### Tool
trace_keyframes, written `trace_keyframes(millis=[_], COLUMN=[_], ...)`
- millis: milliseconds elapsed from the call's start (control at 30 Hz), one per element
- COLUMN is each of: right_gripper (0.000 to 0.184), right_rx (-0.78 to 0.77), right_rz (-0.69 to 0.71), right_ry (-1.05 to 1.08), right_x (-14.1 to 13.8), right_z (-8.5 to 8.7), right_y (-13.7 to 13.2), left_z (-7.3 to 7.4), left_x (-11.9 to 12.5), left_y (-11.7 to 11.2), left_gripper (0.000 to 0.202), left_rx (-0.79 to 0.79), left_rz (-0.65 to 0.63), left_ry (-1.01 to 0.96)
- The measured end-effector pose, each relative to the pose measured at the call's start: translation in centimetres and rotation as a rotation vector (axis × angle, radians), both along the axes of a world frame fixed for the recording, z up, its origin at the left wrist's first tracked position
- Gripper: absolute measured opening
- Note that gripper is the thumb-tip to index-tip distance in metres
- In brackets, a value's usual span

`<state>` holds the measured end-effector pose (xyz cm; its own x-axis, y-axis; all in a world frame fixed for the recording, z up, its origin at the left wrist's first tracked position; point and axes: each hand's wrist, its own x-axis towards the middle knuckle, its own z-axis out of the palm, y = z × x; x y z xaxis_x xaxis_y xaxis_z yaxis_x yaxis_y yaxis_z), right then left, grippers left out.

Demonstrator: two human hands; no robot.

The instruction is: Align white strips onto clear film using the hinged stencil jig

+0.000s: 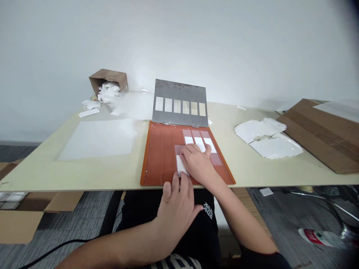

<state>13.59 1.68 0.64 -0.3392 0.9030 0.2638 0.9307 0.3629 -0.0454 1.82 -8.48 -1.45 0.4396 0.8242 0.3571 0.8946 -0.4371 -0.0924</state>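
Note:
An orange-brown board (154, 157) lies at the table's front edge. On it a white card (181, 166) rests inside or under a clear plastic strip. Over the card's upper right edge is my right hand (198, 162), thumb and index finger closed together on it; the exact grip is partly hidden. My left hand (176, 209) reaches from below with fingers stretched and apart, fingertips at the card's lower edge. Behind the right hand lie several more white cards (199, 143) in clear strips. A grey hinged plate (180, 89) with several rectangular windows stands raised at the board's back.
A translucent sheet (101, 138) lies left on the table (42, 164). A cardboard box (108, 74) at the back left spills white pieces. Piles of white cards (258, 130) lie right, beside a large cardboard box (319, 130). A bottle (316, 237) lies on the floor.

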Motion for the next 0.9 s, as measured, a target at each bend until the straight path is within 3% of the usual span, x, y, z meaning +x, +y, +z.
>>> trace_keyframes(millis=[400, 900], right_gripper=[0.028, 0.029], right_rx=[-0.033, -0.155], right_rz=[-0.005, 0.154], right_ry=[0.089, 0.159], right_x=[0.2, 2.5], right_z=[0.0, 1.1], right_y=[-0.2, 0.1], left_z=[0.3, -0.3], left_x=[-0.1, -0.1], left_y=[0.1, 0.4], left_gripper=[0.063, 0.061], left_rx=[-0.027, -0.041], left_rz=[-0.009, -0.025], left_ry=[-0.004, -0.002])
